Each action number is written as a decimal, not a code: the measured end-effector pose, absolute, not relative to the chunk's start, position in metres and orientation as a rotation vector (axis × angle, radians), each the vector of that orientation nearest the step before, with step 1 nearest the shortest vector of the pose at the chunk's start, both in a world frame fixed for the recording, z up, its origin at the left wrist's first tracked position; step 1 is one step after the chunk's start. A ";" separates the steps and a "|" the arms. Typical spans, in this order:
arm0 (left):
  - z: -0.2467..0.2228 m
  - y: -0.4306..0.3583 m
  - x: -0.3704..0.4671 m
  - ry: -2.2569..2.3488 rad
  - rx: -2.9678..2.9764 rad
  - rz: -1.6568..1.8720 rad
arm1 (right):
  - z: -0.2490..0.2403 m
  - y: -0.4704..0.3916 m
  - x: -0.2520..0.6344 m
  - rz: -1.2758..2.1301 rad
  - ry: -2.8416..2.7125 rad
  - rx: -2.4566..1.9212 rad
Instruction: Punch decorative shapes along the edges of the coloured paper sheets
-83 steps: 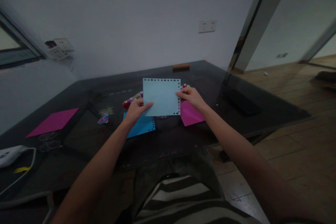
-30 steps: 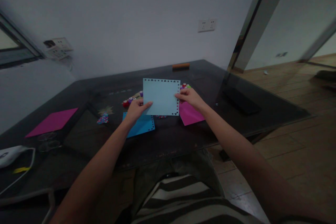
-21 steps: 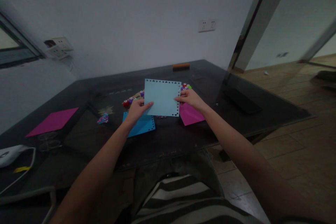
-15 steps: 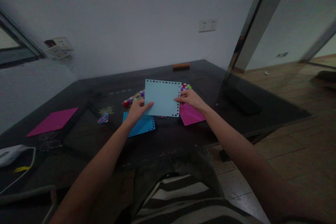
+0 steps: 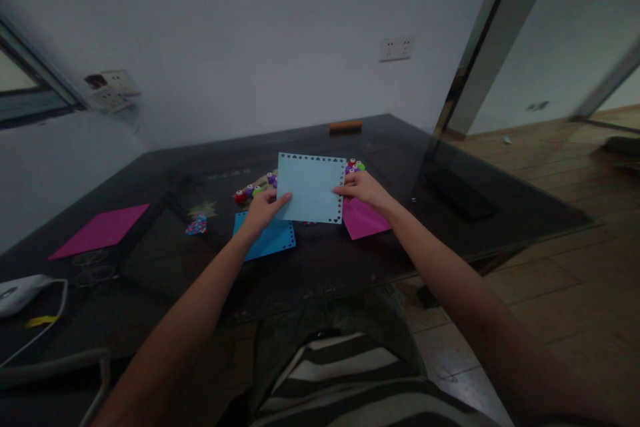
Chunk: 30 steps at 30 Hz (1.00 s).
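Between both hands I hold up a pale blue sheet of paper [image 5: 311,185] with small punched shapes along its top and right edges. My left hand [image 5: 263,208] pinches its lower left side, thumb on the front. At the right edge, my right hand [image 5: 361,188] grips it the same way, the other fingers behind. Beneath my left hand lies a bright blue punched sheet [image 5: 273,240] on the dark table. A pink sheet [image 5: 367,220] lies under my right hand. Behind the pale sheet, partly hidden, are colourful punches with eye-like tops [image 5: 250,192], and more of them [image 5: 355,165] to the right.
The black table [image 5: 320,277] stands against a wall. On its left lie a magenta sheet [image 5: 103,230], a small patterned packet [image 5: 197,225] and a white device [image 5: 23,293] with a cable. A black slab [image 5: 460,193] lies right; an orange-brown bar [image 5: 345,125] is at the back.
The pale blue sheet has shifted very slightly to the right. Both hands keep their hold, and the things on the table have stayed put.
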State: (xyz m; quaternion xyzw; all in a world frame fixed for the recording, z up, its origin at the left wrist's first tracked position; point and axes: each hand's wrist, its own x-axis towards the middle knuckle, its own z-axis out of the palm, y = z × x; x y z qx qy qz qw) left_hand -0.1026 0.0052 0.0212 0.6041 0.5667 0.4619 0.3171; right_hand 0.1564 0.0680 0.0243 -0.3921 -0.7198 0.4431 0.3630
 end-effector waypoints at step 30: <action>0.022 0.008 -0.106 1.480 1.521 1.329 | 0.031 0.061 0.152 1.421 -1.693 -0.907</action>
